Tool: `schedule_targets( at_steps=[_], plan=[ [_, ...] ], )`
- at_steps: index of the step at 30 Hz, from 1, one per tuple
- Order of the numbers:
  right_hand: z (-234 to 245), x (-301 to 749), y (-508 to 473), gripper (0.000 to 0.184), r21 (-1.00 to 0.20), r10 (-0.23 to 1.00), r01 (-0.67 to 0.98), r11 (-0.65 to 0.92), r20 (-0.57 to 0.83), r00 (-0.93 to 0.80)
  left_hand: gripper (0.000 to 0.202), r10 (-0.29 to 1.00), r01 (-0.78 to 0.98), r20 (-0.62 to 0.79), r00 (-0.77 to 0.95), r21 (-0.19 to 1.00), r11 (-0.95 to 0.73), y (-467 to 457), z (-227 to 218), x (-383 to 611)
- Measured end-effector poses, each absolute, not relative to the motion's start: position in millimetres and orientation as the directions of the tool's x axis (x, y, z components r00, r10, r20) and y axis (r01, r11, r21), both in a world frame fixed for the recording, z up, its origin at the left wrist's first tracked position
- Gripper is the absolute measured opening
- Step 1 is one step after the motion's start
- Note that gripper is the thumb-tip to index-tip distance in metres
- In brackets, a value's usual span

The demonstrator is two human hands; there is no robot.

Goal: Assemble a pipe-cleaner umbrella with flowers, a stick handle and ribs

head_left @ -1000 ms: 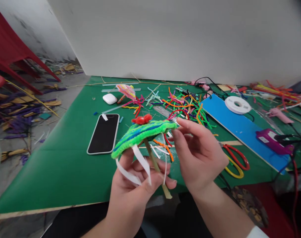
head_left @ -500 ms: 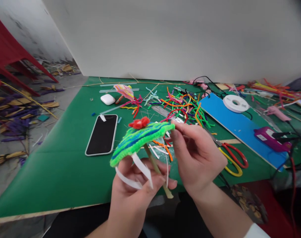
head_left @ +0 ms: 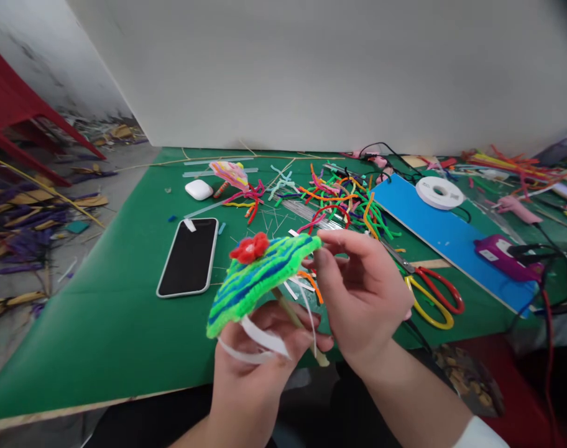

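Observation:
A small umbrella of green and blue pipe cleaners [head_left: 260, 274] is held up over the table's front edge. A red pipe-cleaner flower [head_left: 250, 249] sits on its canopy, and a pale stick handle [head_left: 290, 311] slants down from beneath. My left hand [head_left: 260, 361] is closed below the canopy, its fingers around the stick and white ribbon strips [head_left: 263, 336] that hang from the underside. My right hand [head_left: 365, 292] pinches the canopy's right edge between thumb and forefinger.
A phone [head_left: 189, 256] and a white earbud case [head_left: 199, 189] lie left of a pink pipe-cleaner umbrella [head_left: 230, 174]. Loose pipe cleaners [head_left: 344, 193] are heaped behind. To the right are scissors [head_left: 435, 292], a blue board [head_left: 428, 230], a ribbon spool [head_left: 439, 191] and a purple glue gun [head_left: 507, 256].
The umbrella's canopy has tilted so more of its top faces me, and its left end hangs lower. Both hands keep their hold; the view has shifted slightly.

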State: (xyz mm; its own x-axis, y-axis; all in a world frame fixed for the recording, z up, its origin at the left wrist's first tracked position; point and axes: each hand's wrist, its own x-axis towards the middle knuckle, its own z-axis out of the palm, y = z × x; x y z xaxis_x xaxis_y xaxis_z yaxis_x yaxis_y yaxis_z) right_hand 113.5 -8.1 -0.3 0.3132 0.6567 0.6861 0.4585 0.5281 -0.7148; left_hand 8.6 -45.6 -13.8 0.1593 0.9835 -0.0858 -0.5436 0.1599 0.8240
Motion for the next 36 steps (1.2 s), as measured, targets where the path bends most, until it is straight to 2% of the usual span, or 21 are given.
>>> schedule_targets(
  at_steps=[6, 21, 30, 34, 36],
  plan=[
    [4.0, 111.1, -9.6, 0.014, -0.747, 0.698, 0.413, 0.52, 0.651, 0.299, 0.011, 0.987, -0.516, -0.114, 0.112, 0.842, 0.156, -46.4, -11.3, 7.5],
    [10.2, 112.9, -12.9, 0.013, -0.741, 0.736, 0.414, 0.528, 0.643, 0.212, 0.023, 0.991, -0.494, -0.129, 0.022, 0.861, 0.123, -46.2, -13.6, 5.8],
    [6.4, 112.7, -12.3, 0.012, -0.841, 0.803, 0.28, 0.463, 0.532, 0.268, 0.007, 0.984, -0.47, -0.135, 0.113, 0.866, 0.173, -45.7, -13.9, 6.7],
    [9.2, 113.9, -11.8, 0.011, -0.857, 0.818, 0.244, 0.454, 0.51, 0.265, 0.0, 0.988, -0.48, -0.114, 0.103, 0.864, 0.15, -46.1, -13.9, 8.8],
    [10.8, 114.8, -11.4, 0.011, -0.864, 0.825, 0.222, 0.451, 0.499, 0.266, 0.004, 0.991, -0.492, -0.095, 0.099, 0.86, 0.132, -46.0, -15.2, 9.2]
  ],
)
